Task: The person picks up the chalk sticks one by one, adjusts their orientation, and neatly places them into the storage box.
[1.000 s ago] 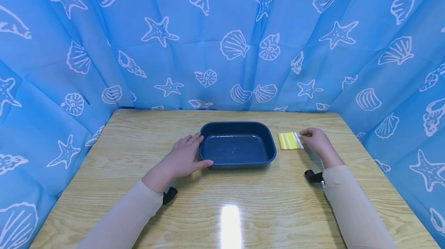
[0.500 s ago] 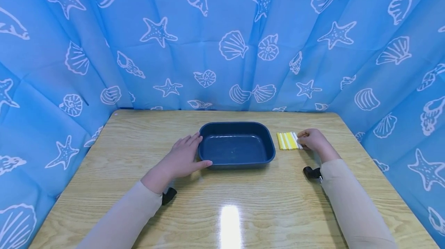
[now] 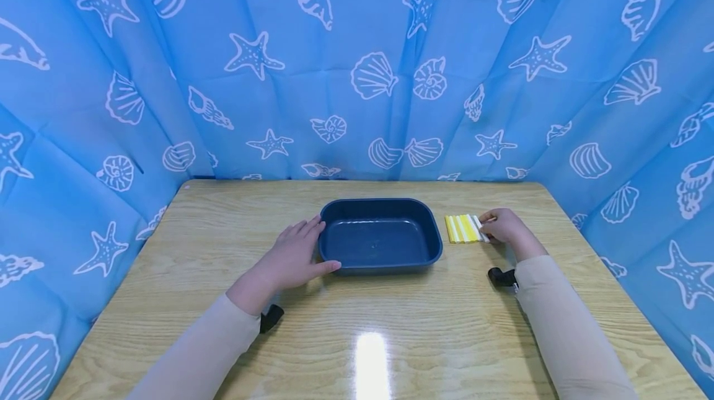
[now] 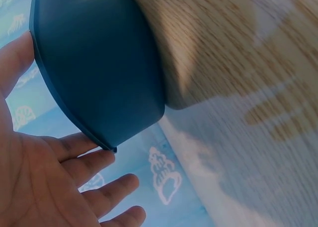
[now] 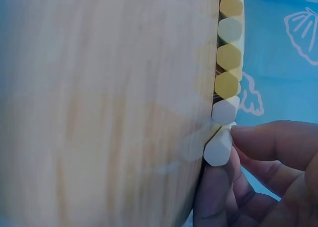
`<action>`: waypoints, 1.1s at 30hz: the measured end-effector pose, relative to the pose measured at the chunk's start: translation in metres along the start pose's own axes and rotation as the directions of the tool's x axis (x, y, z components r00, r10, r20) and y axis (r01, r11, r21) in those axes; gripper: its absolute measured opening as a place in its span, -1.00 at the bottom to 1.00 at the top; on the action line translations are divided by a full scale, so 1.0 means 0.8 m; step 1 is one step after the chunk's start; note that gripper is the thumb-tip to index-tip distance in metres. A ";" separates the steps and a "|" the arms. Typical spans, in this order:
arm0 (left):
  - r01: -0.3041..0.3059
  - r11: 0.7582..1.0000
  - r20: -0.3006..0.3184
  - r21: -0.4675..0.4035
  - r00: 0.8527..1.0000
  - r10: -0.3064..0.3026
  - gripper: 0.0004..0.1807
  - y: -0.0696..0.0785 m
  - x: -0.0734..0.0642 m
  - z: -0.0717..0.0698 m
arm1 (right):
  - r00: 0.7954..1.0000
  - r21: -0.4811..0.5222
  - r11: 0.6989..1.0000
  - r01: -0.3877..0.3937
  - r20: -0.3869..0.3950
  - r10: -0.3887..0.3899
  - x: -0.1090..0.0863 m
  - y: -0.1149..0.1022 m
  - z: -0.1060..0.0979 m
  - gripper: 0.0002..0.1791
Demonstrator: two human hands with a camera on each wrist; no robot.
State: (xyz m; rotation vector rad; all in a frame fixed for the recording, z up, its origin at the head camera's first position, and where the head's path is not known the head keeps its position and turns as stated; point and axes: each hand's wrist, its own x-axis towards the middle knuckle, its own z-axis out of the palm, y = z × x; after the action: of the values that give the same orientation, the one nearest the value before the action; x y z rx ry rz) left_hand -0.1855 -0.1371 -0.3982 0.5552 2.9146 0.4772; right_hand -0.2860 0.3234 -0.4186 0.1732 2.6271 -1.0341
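Note:
A dark blue rectangular basin point(image 3: 385, 242) stands on the wooden table with nothing in it. My left hand point(image 3: 292, 255) rests at its left end, fingers spread and nearly straight. In the left wrist view, the thumb and some fingertips touch the basin's rim. Right of the basin lies a side-by-side row of yellow and white six-sided chalk sticks point(image 3: 462, 228). My right hand point(image 3: 506, 231) is at the row's right end. There, its thumb and index finger point(image 5: 273, 142) pinch the outermost white chalk stick point(image 5: 217, 152), which sits tilted against its neighbour.
The wooden table point(image 3: 312, 350) ends at a blue curtain point(image 3: 323, 77) printed with white shells and starfish, which surrounds the back and sides. Black wrist mounts point(image 3: 271, 318) show beneath both sleeves. A bright reflection lies on the table's front part.
My right hand has closed in slightly leftward on the white chalk at the row's end and now pinches it. The left hand and the basin stay in place.

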 end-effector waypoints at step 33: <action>0.000 1.000 -0.013 -0.025 1.000 0.000 0.03 0.002 -0.002 0.001 | 0.990 0.304 0.953 -0.003 0.134 -0.040 -0.024 0.003 -0.017 -0.31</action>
State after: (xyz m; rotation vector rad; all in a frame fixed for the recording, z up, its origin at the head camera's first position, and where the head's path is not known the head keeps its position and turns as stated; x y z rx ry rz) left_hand -0.1835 -0.1358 -0.3983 0.5504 2.9172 0.5185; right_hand -0.2705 0.3343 -0.4041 0.1392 2.3382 -1.4014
